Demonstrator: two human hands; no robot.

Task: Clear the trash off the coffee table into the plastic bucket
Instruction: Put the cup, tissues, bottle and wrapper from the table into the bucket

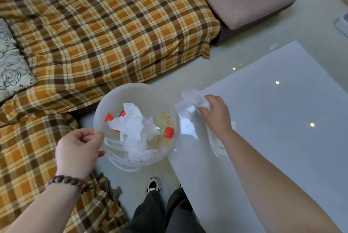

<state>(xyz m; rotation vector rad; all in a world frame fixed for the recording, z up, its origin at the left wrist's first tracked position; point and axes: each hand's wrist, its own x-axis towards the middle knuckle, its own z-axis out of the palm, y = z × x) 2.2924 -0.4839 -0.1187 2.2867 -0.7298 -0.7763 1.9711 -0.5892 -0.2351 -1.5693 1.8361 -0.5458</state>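
Overhead, head view only: left hand (79,149) pinches the near rim of the translucent plastic bucket (113,97), thumb over the lip, fingers curled under, holding it up off the floor just beside the corner of the coffee table (282,110). Bucket already carries a load: crumpled white paper (130,121), clear film, a bottle with a red cap (169,132), a scrap of red wrapper (109,118).

Right hand (216,114) reaches over the table's near corner, fingers closed round a wad of white tissue (192,97), which sticks out past the knuckles toward the bucket. Whether the wad is lifted or resting on the glass, cannot tell. More trash on the table: a flat slip of paper (185,105) under the wad, and a long pale wrapper (216,142) partly hidden beneath the wrist. Small fleck near the far table corner (274,47), too small to identify.

Step in hand, as judged: picking up the tissue, mid-task, with most items gone in. Next move calls for carrying the wad left across the gap and over the rim before letting go, bucket held level and close to the table edge; light paper could drift to the floor tiles (188,70) if dropped short. Wrapper and slip remain after that
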